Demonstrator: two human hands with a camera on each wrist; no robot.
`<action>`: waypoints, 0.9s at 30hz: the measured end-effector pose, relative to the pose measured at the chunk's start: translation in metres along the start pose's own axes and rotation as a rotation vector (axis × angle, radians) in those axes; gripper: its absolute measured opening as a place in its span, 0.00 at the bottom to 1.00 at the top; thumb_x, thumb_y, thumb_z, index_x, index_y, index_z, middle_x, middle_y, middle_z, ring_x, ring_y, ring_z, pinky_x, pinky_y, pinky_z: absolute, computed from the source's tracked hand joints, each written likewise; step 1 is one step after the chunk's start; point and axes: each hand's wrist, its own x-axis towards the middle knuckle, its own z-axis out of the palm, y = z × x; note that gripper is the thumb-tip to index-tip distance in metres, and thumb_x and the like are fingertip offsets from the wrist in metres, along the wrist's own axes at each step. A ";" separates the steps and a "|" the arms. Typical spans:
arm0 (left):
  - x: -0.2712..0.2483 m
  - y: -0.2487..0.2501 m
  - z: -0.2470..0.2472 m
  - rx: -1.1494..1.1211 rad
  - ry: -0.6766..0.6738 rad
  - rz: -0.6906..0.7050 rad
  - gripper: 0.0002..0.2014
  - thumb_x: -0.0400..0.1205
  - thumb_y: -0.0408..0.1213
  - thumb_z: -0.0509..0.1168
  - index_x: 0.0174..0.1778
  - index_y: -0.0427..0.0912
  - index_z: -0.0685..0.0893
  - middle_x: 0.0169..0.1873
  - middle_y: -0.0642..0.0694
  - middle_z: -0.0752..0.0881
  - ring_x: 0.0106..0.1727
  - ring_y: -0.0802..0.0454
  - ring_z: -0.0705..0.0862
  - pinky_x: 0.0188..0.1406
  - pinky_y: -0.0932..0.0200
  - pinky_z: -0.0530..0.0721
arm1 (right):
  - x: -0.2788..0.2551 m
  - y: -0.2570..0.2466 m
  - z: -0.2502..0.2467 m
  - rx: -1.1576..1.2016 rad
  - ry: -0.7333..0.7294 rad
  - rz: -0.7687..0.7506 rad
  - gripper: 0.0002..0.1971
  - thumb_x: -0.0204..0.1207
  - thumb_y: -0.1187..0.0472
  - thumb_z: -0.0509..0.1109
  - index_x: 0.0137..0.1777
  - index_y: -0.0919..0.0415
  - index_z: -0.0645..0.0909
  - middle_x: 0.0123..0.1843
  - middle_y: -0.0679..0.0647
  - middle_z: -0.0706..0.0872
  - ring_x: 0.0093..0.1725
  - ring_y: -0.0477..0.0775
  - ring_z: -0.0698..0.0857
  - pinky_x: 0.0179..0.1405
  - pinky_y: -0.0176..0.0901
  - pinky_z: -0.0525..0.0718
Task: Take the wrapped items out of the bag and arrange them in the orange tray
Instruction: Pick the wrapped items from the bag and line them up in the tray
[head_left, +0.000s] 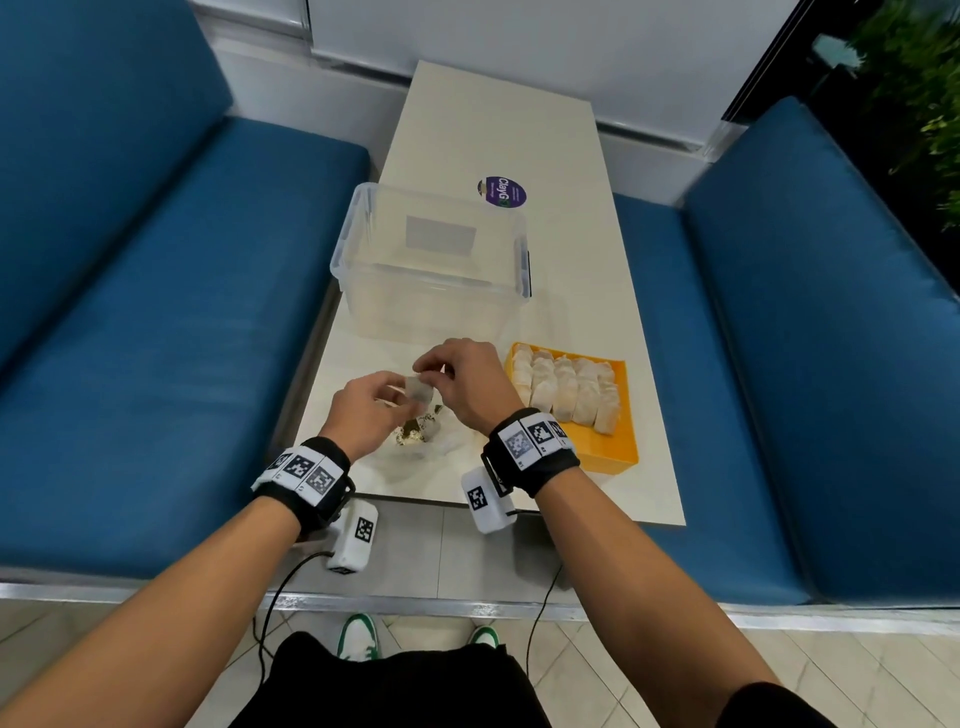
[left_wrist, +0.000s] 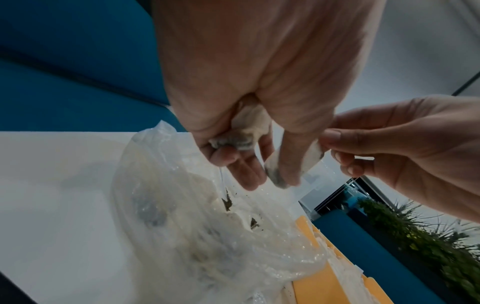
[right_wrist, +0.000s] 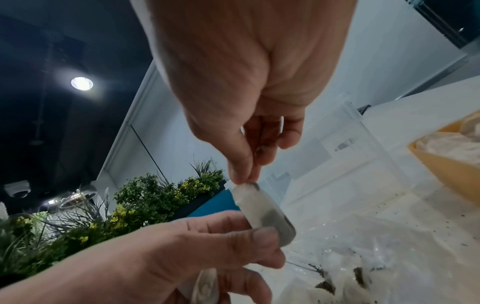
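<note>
Two hands held above clear crinkled bag (head_left: 415, 441) at near table (head_left: 613, 332) edge. One wrapped item (head_left: 418, 388), pale soft pouch, pinched between left hand (head_left: 363, 410) and right hand (head_left: 467, 382). Second pouch (left_wrist: 241, 131) tucked in left palm, shown only by wrist views. Orange tray (head_left: 613, 452), rigid, rectangular, just right, rows of pouches inside.
</note>
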 end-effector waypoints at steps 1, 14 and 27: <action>0.000 0.001 0.000 0.008 -0.013 0.002 0.15 0.75 0.46 0.83 0.55 0.54 0.90 0.45 0.51 0.92 0.46 0.52 0.91 0.42 0.58 0.82 | 0.000 0.000 -0.001 0.000 0.002 -0.004 0.06 0.78 0.65 0.75 0.51 0.59 0.93 0.45 0.51 0.91 0.38 0.38 0.78 0.49 0.34 0.73; -0.005 0.006 0.002 0.090 -0.042 0.011 0.12 0.77 0.48 0.81 0.54 0.53 0.92 0.45 0.53 0.91 0.44 0.57 0.87 0.39 0.63 0.76 | -0.001 -0.003 0.000 -0.037 -0.006 -0.078 0.04 0.78 0.63 0.75 0.47 0.56 0.92 0.43 0.50 0.89 0.45 0.46 0.76 0.48 0.36 0.68; 0.004 -0.005 0.002 0.147 -0.014 -0.059 0.08 0.84 0.35 0.69 0.55 0.51 0.88 0.49 0.52 0.87 0.59 0.48 0.85 0.55 0.53 0.82 | -0.013 0.034 -0.044 -0.063 0.133 0.064 0.03 0.79 0.64 0.75 0.47 0.58 0.91 0.42 0.49 0.91 0.38 0.44 0.81 0.40 0.29 0.74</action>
